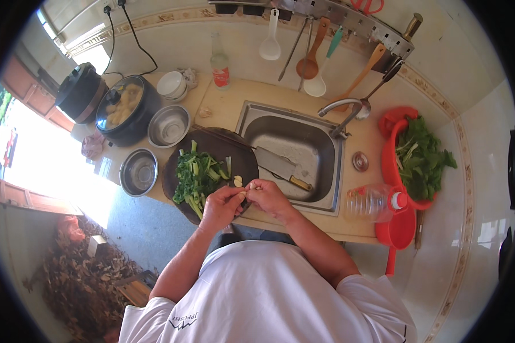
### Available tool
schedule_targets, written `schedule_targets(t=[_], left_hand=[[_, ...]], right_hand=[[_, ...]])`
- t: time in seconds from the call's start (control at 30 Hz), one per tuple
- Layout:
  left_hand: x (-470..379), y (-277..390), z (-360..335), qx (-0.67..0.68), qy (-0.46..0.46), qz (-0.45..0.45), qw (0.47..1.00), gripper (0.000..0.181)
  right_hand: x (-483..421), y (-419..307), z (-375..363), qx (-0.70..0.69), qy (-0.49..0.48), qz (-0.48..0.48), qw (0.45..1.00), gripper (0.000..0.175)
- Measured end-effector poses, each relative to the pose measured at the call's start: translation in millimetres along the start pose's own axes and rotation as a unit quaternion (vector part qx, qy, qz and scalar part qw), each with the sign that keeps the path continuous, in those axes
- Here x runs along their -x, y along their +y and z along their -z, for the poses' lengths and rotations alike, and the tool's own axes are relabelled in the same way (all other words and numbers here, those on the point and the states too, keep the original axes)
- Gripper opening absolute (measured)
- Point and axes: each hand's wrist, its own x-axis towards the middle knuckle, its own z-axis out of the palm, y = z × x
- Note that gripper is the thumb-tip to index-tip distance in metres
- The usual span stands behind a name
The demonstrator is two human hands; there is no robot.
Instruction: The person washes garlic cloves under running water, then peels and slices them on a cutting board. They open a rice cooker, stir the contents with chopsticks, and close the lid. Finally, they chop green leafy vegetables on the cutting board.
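Observation:
My left hand and my right hand meet over the front right edge of a round dark chopping board. Pinched between their fingertips is a small pale garlic clove, partly covered by the fingers. Peeled garlic cloves lie on the board just beyond. To their left is a heap of cut leafy greens with pale green stalks. A cleaver rests over the sink beside the board, its handle toward the right. Chopsticks lie across the board's far side.
A steel sink with a curved faucet adjoins the board. Steel bowls, a lidded electric pot and a glass bottle stand leftward and behind. Rightward are a plastic jug, a red ladle and greens in a red basin.

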Motion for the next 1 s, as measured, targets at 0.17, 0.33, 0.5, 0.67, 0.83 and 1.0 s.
schedule_targets(t=[0.17, 0.33, 0.5, 0.67, 0.83, 1.0], left_hand=[[-3.5, -5.5, 6.7, 0.069, -0.028, 0.030, 0.997, 0.020], [-1.2, 0.6, 12.0, 0.063, -0.055, 0.076, 0.994, 0.022], [-3.2, 3.1, 24.1, 0.040, -0.097, 0.102, 0.989, 0.025], [-2.8, 2.9, 22.5, 0.032, -0.085, 0.098, 0.991, 0.024], [-4.1, -4.4, 9.7, 0.195, -0.048, 0.039, 0.979, 0.025], [-8.2, -8.0, 9.8, 0.078, -0.033, 0.031, 0.996, 0.030]], right_hand=[[16.8, -9.1, 1.7, -0.028, -0.025, -0.011, 0.999, 0.009], [20.6, -16.9, 1.0, 0.116, -0.018, 0.025, 0.993, 0.013], [9.5, 1.4, 4.7, 0.142, -0.056, 0.082, 0.985, 0.010], [8.8, -1.2, -2.5, 0.122, -0.030, 0.062, 0.990, 0.006], [12.8, -21.3, -6.4, -0.036, -0.018, -0.028, 0.999, 0.010], [-2.1, -6.1, -8.2, 0.098, 0.052, 0.133, 0.985, 0.013]])
